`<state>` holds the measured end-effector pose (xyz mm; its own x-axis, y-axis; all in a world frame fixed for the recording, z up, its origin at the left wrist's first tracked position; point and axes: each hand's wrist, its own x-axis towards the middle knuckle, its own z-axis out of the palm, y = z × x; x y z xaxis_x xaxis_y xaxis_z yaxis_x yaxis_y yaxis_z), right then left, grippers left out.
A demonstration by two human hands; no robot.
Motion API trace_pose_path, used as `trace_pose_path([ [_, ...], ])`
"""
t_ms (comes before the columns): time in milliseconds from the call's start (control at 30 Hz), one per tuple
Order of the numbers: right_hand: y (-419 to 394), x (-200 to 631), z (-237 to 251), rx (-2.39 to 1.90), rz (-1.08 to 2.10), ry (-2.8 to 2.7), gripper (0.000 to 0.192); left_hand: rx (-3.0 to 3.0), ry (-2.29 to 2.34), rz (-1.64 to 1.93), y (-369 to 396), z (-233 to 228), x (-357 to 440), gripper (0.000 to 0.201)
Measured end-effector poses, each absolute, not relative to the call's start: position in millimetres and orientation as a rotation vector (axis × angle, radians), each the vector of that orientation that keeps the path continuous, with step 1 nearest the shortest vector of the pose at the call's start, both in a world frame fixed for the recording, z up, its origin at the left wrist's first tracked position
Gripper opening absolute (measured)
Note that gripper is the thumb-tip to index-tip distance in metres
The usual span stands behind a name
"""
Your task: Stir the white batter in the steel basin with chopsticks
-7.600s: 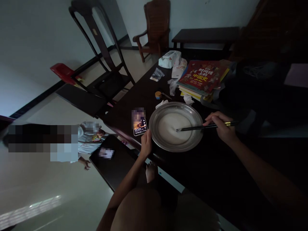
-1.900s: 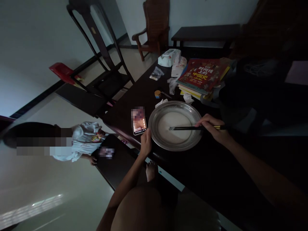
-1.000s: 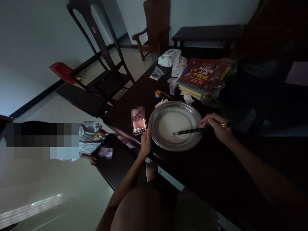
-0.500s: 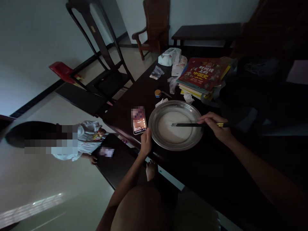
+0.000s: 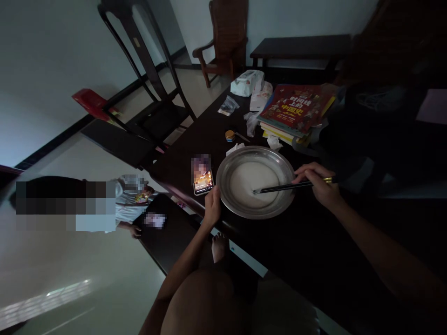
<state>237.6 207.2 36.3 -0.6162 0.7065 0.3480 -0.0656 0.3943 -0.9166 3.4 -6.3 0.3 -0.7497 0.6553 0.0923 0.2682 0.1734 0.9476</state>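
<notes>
My right fingers point(image 5: 309, 176) pinch the chopsticks point(image 5: 279, 188), tips in the white mix inside the bowl point(image 5: 226, 197). My left fingers point(image 5: 213, 197) clamp its near rim.

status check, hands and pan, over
Right hand grips chopsticks, tips in white batter. Left hand steadies pan rim. Phone beside, clear.
</notes>
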Motion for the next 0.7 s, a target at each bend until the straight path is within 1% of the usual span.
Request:
trace_pose_path([
  [167,205.3,235.8,38.3,-0.539,1.273,-1.975,0.024,0.887,2.109,1.602,-6.6,-0.4,2.8,0.062],
  [267,206.7,236.5,37.7,-0.574,1.237,-1.923,0.025,0.885,2.104,1.602,-6.2,-0.8,2.6,0.063],
  [400,206.8,236.2,37.2,-0.516,1.283,-1.963,0.025,0.854,2.115,1.600,-6.0,-0.6,2.5,0.064],
  [567,208.3,237.5,37.6,-0.527,1.239,-1.943,0.023,0.863,2.112,1.598,-6.4,-0.4,2.2,0.062],
  [700,207.8,237.4,37.1,-0.500,1.266,-1.961,0.024,0.877,2.114,1.598,-6.0,-1.4,1.6,0.064],
])
